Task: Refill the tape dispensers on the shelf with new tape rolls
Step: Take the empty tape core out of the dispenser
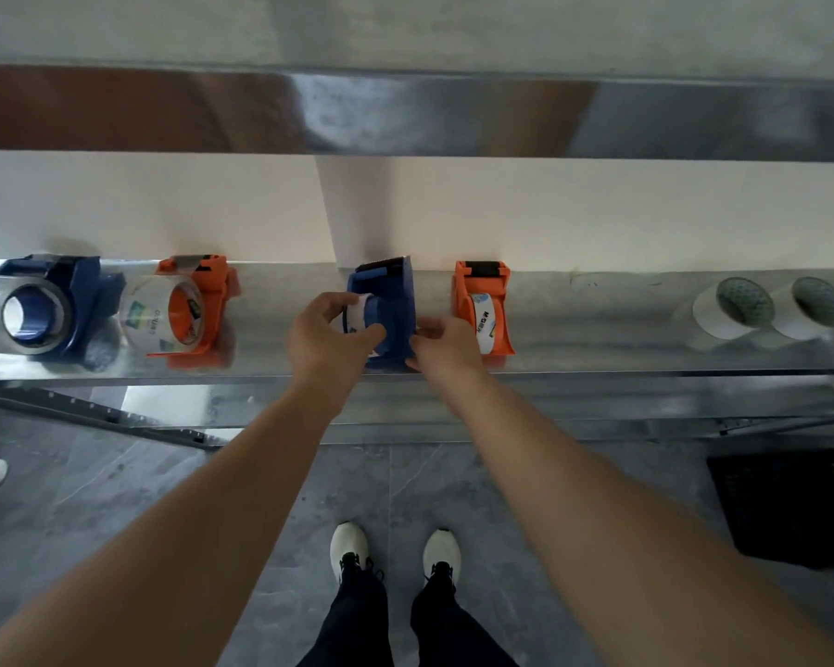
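A blue tape dispenser [392, 300] stands in the middle of the metal shelf [574, 324]. My left hand [328, 337] grips a clear tape roll [357, 314] at the dispenser's left side, fingers and thumb curled round it. My right hand [446, 346] holds the dispenser's right edge near its base. An orange dispenser [483, 305] with a roll in it stands just to the right. Further left are an orange dispenser [198, 305] and a blue dispenser [63, 300], each carrying a large clear roll.
Two white tape rolls [730, 310] [812, 308] lie on the shelf's right end. A white wall backs the shelf and a shiny upper shelf [405, 113] hangs above. Below lie a grey tiled floor, my shoes and a dark mat [790, 503].
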Demonstrator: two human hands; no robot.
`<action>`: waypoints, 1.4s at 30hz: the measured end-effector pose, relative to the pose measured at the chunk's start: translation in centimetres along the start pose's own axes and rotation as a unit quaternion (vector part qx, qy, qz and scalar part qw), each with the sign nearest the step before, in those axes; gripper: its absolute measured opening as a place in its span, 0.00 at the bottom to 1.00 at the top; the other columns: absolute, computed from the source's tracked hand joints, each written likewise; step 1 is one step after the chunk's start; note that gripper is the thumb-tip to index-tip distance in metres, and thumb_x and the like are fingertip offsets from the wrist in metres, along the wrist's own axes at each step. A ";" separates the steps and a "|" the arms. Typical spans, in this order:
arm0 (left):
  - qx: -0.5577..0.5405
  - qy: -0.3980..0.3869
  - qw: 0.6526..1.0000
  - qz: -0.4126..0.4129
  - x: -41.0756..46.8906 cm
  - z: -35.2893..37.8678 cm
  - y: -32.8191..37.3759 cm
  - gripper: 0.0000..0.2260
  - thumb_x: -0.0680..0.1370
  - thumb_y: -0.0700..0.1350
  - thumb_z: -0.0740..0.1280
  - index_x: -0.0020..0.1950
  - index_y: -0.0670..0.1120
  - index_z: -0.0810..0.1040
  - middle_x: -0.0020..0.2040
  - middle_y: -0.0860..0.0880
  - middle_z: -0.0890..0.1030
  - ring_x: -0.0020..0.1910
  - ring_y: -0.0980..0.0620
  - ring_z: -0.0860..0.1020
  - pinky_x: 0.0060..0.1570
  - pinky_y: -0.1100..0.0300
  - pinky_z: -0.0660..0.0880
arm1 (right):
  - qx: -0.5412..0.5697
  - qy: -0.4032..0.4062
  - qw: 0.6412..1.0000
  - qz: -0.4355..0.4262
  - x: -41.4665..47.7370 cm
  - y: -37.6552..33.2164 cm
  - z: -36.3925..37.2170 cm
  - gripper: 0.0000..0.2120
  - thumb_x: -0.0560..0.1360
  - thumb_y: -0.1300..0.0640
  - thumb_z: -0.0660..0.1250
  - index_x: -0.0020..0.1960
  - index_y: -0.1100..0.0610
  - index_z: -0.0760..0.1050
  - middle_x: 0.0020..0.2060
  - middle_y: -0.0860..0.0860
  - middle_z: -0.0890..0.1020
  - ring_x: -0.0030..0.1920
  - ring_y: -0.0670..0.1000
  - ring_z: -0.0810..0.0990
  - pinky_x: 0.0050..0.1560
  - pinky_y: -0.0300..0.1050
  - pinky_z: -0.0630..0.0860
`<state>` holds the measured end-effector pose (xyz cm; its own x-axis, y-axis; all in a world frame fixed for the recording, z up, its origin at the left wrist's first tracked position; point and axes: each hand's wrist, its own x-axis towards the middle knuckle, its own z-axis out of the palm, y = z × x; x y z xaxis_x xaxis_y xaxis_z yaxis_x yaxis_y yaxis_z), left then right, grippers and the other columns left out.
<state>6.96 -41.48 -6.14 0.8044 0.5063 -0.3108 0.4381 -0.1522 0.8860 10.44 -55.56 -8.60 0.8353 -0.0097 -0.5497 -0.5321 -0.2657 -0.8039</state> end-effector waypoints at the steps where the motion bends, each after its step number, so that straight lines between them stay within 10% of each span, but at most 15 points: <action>1: -0.020 -0.002 1.000 -0.014 0.1 -0.1 -0.2 0.20 0.70 0.41 0.82 0.59 0.54 0.83 0.60 0.55 0.84 0.59 0.50 0.83 0.53 0.44 0.86 | -0.001 0.001 1.000 -0.002 0.0 -0.1 0.0 0.14 0.81 0.66 0.66 0.66 0.58 0.79 0.49 0.49 0.83 0.47 0.48 0.82 0.58 0.56 0.84; 10: -0.117 -0.005 0.988 -0.098 0.7 -0.9 -1.4 0.12 0.78 0.39 0.74 0.60 0.49 0.85 0.50 0.49 0.89 0.51 0.44 0.88 0.50 0.40 0.86 | -0.015 -0.008 0.999 -0.027 -0.9 -1.1 0.7 0.14 0.81 0.64 0.68 0.64 0.52 0.75 0.50 0.46 0.81 0.56 0.53 0.84 0.58 0.54 0.85; 17: -0.062 -0.028 0.995 -0.067 0.7 -0.3 -2.1 0.10 0.82 0.40 0.68 0.60 0.51 0.83 0.48 0.53 0.85 0.46 0.55 0.81 0.43 0.65 0.75 | -0.052 0.012 0.995 -0.085 -1.7 -1.4 1.2 0.11 0.79 0.61 0.72 0.59 0.52 0.75 0.49 0.45 0.82 0.51 0.49 0.84 0.54 0.48 0.85; 25: -0.060 -0.007 0.995 -0.078 0.7 -1.2 -3.6 0.14 0.82 0.40 0.72 0.68 0.43 0.83 0.52 0.52 0.84 0.45 0.58 0.80 0.54 0.59 0.76 | -0.069 0.019 0.992 -0.104 -2.5 -1.4 2.0 0.15 0.81 0.57 0.72 0.65 0.53 0.75 0.57 0.47 0.82 0.56 0.49 0.83 0.58 0.49 0.84; 31: -0.080 -0.005 0.993 -0.085 0.8 -1.2 -3.9 0.13 0.81 0.40 0.73 0.66 0.43 0.84 0.53 0.48 0.87 0.45 0.52 0.81 0.61 0.52 0.81 | -0.100 0.036 0.986 -0.130 -3.1 -1.6 2.1 0.15 0.82 0.57 0.71 0.67 0.55 0.77 0.56 0.45 0.81 0.51 0.41 0.78 0.42 0.26 0.70; 42: -0.088 0.001 0.991 -0.096 1.1 -1.7 -4.3 0.11 0.80 0.41 0.75 0.63 0.45 0.85 0.52 0.51 0.88 0.44 0.55 0.82 0.53 0.59 0.81 | -0.156 0.064 0.968 -0.186 -3.0 -1.6 2.1 0.14 0.81 0.61 0.70 0.66 0.58 0.80 0.59 0.52 0.85 0.54 0.45 0.82 0.52 0.33 0.78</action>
<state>5.28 -38.86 -9.72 0.7118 0.5134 -0.4793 0.5065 0.0975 0.8567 8.53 -53.04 -6.15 0.9819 0.0273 -0.1872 -0.1415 -0.5511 -0.8223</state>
